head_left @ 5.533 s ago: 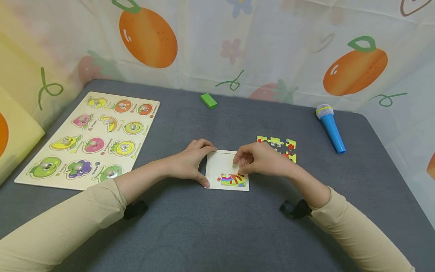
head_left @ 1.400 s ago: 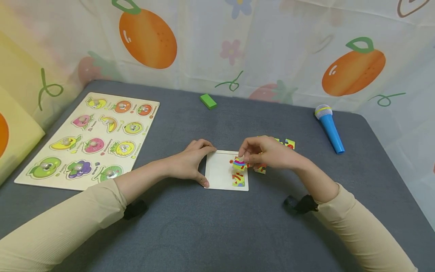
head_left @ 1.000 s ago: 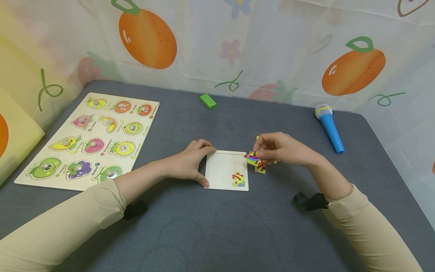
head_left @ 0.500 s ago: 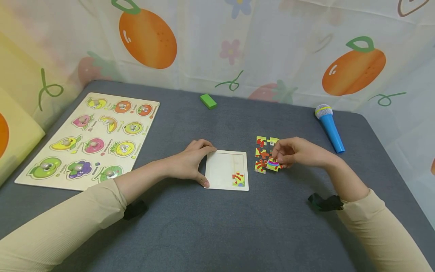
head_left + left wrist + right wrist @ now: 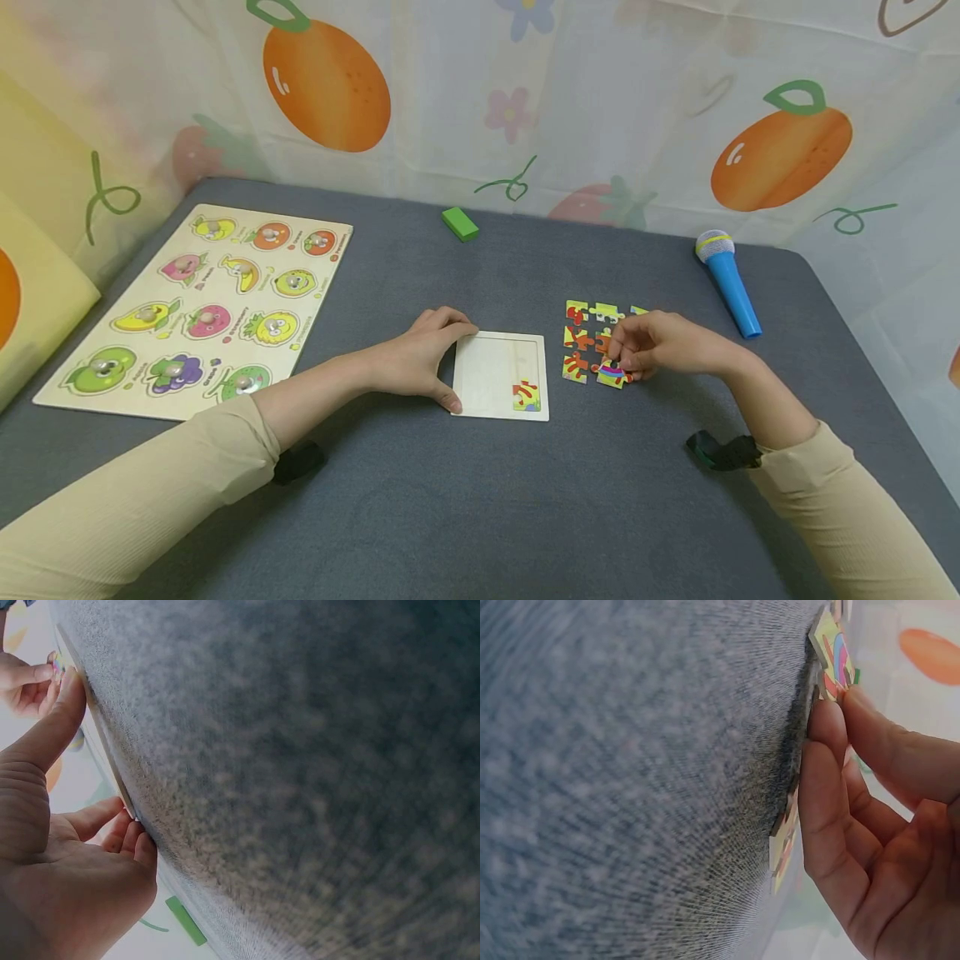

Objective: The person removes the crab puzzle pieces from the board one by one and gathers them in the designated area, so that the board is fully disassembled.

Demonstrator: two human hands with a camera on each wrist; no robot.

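My left hand (image 5: 420,352) grips the left side of a small square wooden puzzle tray (image 5: 483,367), thumb at the near corner and fingers at the far one. One yellow-and-red puzzle piece (image 5: 527,396) lies in the tray's near right corner. Right of the tray, my right hand (image 5: 660,343) pinches a rainbow-patterned puzzle piece (image 5: 612,374) between thumb and fingertips. In the right wrist view that piece (image 5: 834,656) looks tilted, close to the cloth. Beside it lie several loose puzzle pieces (image 5: 576,337) in rough rows; my right hand hides some of them.
A large fruit knob-puzzle board (image 5: 217,287) lies at the left of the grey table (image 5: 480,508). A green block (image 5: 460,223) is near the back edge, and a blue toy microphone (image 5: 731,287) lies back right. Fruit-print cloth hangs behind.
My right hand has lifted the rainbow puzzle piece out of the tray and carried it right, to the near side of the loose pieces. My left hand has stayed on the tray.
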